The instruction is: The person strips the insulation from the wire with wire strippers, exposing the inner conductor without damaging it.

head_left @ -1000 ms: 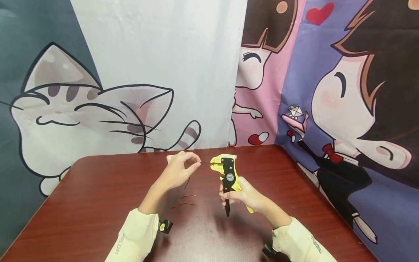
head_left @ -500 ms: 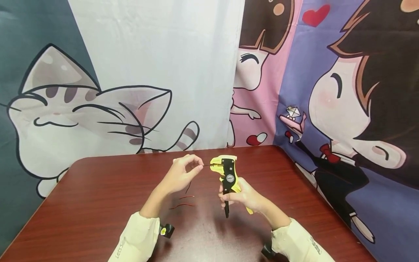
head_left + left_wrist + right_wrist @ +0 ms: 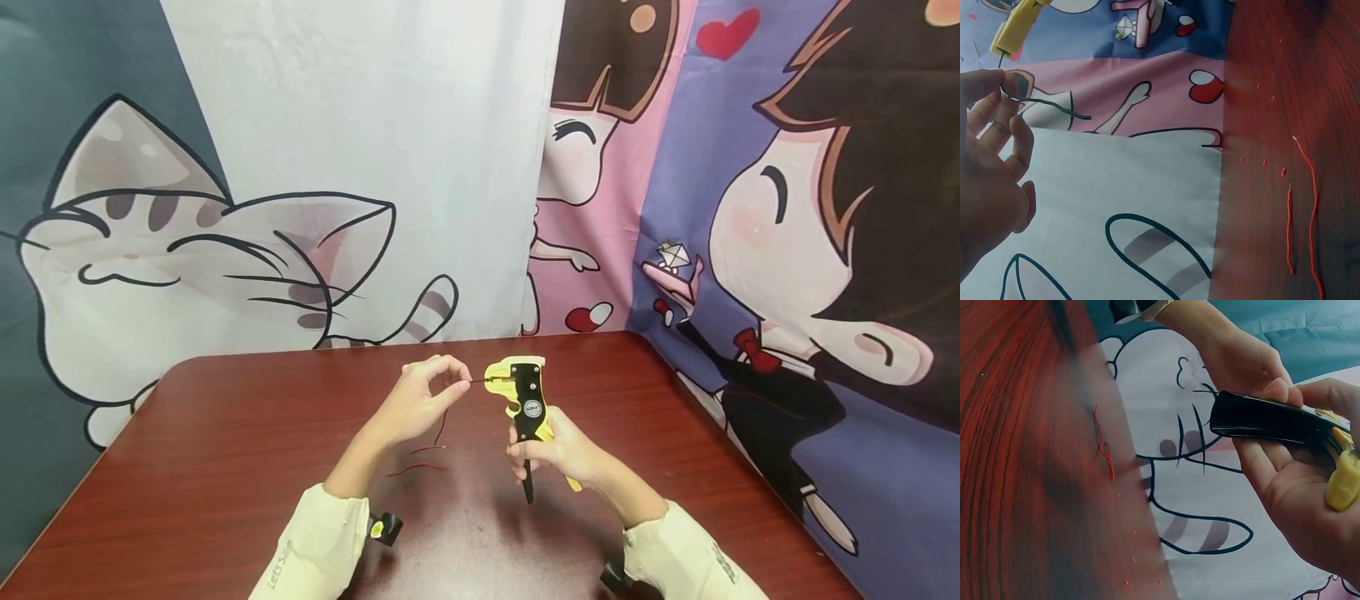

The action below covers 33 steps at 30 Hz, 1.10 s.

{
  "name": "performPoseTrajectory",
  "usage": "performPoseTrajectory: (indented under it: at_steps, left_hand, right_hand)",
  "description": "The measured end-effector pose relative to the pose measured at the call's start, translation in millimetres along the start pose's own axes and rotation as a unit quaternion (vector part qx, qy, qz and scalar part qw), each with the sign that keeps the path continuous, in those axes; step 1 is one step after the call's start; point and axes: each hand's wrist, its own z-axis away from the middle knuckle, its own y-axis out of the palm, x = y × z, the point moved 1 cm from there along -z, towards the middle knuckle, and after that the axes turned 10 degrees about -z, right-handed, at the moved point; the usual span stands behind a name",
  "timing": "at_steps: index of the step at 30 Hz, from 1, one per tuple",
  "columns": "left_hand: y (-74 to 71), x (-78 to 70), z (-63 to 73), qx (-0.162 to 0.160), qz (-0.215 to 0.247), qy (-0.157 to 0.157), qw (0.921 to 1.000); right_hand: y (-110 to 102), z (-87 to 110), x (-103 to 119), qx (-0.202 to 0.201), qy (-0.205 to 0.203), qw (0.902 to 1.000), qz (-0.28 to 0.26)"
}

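In the head view my left hand pinches a thin dark wire between thumb and forefinger. One end of the wire runs right to the mouth of a yellow and black wire stripper; the other hangs below the hand. The left wrist view shows that loose end as a dark strand behind the fingers. My right hand grips the stripper's handles and holds the tool upright above the table. Seen from the right wrist, the stripper's black handle lies across the palm. How deep the wire sits is too small to tell.
Two red wires, one long and one short, lie on the brown table below the left hand. Several tiny red scraps are scattered near them. A printed cloth hangs behind the table's far edge.
My left hand has shifted slightly right and down, bringing the wire's end from outside the stripper to its mouth. The stripper has shifted slightly right, still in my right hand.
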Motion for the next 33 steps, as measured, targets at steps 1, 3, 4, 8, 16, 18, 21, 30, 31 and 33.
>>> performPoseTrajectory:
  at_steps: [1, 3, 4, 8, 16, 18, 21, 30, 31, 33]
  left_hand:
    - [0.4, 0.3, -0.1, 0.001, 0.001, 0.001, 1.0]
    - [0.9, 1.1, 0.0, 0.001, 0.001, 0.001, 1.0]
    - [0.7, 1.5, -0.1, 0.0, 0.002, 0.0, 1.0]
    - [0.8, 1.7, -0.9, -0.004, 0.008, 0.003, 1.0]
    - [5.5, -1.3, -5.2, -0.038, 0.052, 0.035, 0.9973]
    - [5.8, -5.7, -4.7, -0.043, 0.064, 0.037, 0.9964]
    - [8.1, -8.3, -5.1, -0.048, 0.077, 0.042, 0.995]
    - [15.8, 0.8, -7.3, -0.073, 0.073, 0.054, 0.9932]
    - [16.1, 2.4, -7.3, -0.076, 0.07, 0.052, 0.9933]
    - [16.4, 5.1, -7.0, -0.077, 0.063, 0.049, 0.9938]
  right_hand:
    - [0, 0.1, 0, 0.0, -0.001, 1.0, 0.001]
    - [0, 0.3, 0, 0.0, 0.001, 1.0, 0.002]
    - [0, 0.0, 0, 0.003, -0.001, 1.0, 0.004]
    - [0, -0.8, 0, 0.006, 0.001, 1.0, 0.001]
    - [3, -5.2, -1, 0.007, -0.001, 0.9999, -0.009]
    - [4, -6.0, -3, 0.006, 0.008, 0.9997, -0.021]
    - [5, -6.2, -6, 0.007, 0.012, 0.9992, -0.038]
    - [8, -8.1, -8, -0.05, 0.032, 0.9968, -0.054]
    - [8, -8.6, -9, -0.056, 0.035, 0.9962, -0.056]
    - [8, -9.5, -9, -0.067, 0.043, 0.995, -0.061]
